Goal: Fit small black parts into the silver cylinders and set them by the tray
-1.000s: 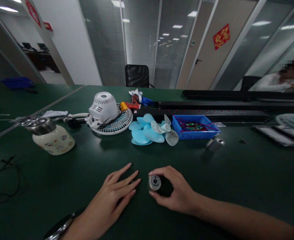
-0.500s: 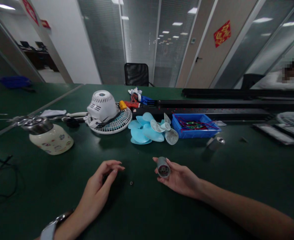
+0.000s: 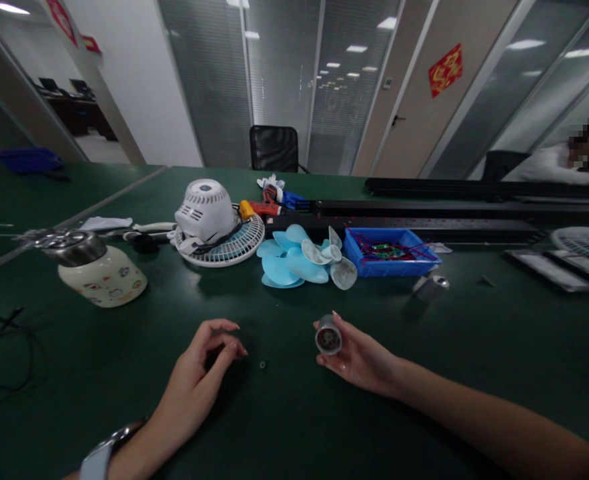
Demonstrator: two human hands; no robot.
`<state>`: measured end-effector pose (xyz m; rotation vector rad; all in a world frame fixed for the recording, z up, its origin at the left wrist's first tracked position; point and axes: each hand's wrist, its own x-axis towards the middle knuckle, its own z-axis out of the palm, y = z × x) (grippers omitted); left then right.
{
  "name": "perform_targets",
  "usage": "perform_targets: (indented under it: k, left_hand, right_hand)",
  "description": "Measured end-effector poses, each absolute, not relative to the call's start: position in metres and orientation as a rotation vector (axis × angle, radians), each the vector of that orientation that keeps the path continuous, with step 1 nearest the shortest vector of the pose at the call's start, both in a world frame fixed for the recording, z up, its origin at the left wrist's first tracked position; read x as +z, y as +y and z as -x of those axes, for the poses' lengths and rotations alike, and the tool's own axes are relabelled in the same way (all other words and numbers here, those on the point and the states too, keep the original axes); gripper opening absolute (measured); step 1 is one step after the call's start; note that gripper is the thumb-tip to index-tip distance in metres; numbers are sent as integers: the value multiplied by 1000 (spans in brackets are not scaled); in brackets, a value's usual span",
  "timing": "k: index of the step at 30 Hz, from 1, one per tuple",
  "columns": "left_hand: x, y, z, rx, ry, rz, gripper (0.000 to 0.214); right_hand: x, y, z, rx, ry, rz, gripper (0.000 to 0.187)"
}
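Note:
My right hand (image 3: pixel 361 357) grips a short grey metal cylinder (image 3: pixel 329 335), fingers wrapped around its side. Its open end is tilted towards me and shows reddish and dark parts inside, too small to make out. Over the table to the left, my left hand (image 3: pixel 207 357) is empty, with loosely curled fingers apart. A tiny ring-shaped metal piece (image 3: pixel 263 365) lies on the green table (image 3: pixel 279 427), just right of my left fingertips and not touched by them. Farther right lies a second silvery cylinder (image 3: pixel 431 288) on its side.
Light-blue and clear fan blades (image 3: pixel 294 260) lie ahead, beside a blue bin (image 3: pixel 391 253) of wires and circuit boards. A white fan body (image 3: pixel 205 213) sits on its grille at left, near a patterned flask (image 3: pixel 104 277). Black rails (image 3: pixel 424 210) stretch behind; a person sits far right.
My right hand has turned the metal cylinder so that its open end faces me more directly. The fingers of my left hand have shifted slightly; the ring-shaped piece stays put.

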<state>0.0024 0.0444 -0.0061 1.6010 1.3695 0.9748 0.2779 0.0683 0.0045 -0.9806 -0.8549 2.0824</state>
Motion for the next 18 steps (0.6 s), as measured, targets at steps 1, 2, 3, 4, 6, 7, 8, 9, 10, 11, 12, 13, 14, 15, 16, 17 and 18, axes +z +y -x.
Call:
perform_targets:
  k: [1,2,3,4,6,7,8,9,10,11,12,13,14,15,16,17,18]
  left_hand:
    - [-6,44,-3,972,1366,-1606,20]
    - [-5,44,-3,970,1363,-1611,20]
    - [-4,44,-3,968,1361,-1615,20]
    - [-3,44,-4,969,1360,-1617,20]
    - [-2,43,-4,971,1360,-1611,20]
    - [-2,43,-4,970,1363,-1606,20]
    - [-1,43,-5,967,1365,-1602,20]
    - [-1,43,-5,965,1368,-1600,20]
    - [-1,43,-5,964,1369,-1598,20]
    - [0,43,-6,968,1370,-1597,21]
    - [0,43,-6,974,1369,-1597,21]
    - [0,43,-6,978,1368,-1596,21]
    - [-1,43,-6,981,1368,-1594,21]
    - [-1,43,-6,984,1368,-1592,21]
    - [-1,43,-6,989,1367,-1590,21]
    - [-2,43,-5,992,1368,-1588,22]
    - [-2,43,-5,994,1368,-1585,22]
  right_hand:
    - [5,68,-277,2063,-865,1003,36]
    - [6,67,-276,2037,-885,1030,37]
    - [8,67,-277,2000,-923,1065,39]
    - [11,67,-278,1949,-990,1109,41]
    - [19,69,-286,1763,-1245,1210,43]
    - [24,71,-292,1590,-1424,1264,43]
    - [30,72,-300,1354,-1614,1317,43]
    - [36,75,-310,1075,-1791,1365,42]
    - [42,77,-320,790,-1931,1412,42]
    - [47,80,-331,536,-2026,1467,42]
    - [50,83,-341,333,-2088,1538,42]
    - [53,87,-351,179,-2131,1624,41]
    - [54,90,-360,46,-2158,1716,40]
    - [54,94,-369,-82,-2173,1806,40]
    - [52,98,-376,-213,-2180,1885,39]
    - [50,103,-382,-336,-2187,1950,38]
    - [48,107,-387,-438,-2191,2002,37]
